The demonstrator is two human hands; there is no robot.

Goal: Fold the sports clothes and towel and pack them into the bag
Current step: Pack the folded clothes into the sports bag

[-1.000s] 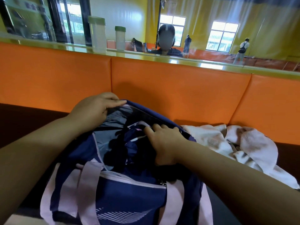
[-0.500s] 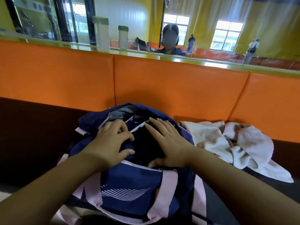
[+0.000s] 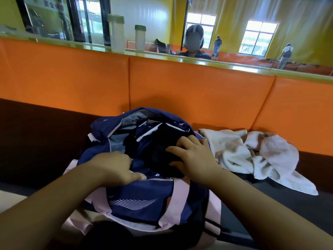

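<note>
While left fingers clench the bag rim and right fingers press clothes flat, the crumpled towel lies just rightward.

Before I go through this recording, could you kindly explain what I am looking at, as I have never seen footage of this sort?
There is no machine here: these are a person's two bare hands, filmed by a wide-angle camera worn on the head, looking forward and down. It is the only view. A navy and pink bag stands open on a dark bench with an orange padded back. The left hand has its fingers curled over the near edge of the opening, apparently holding it. The right hand lies flat, fingers spread, pressing dark clothes down inside the bag. A white towel lies crumpled, not yet folded, on the bench right of the bag.
</note>
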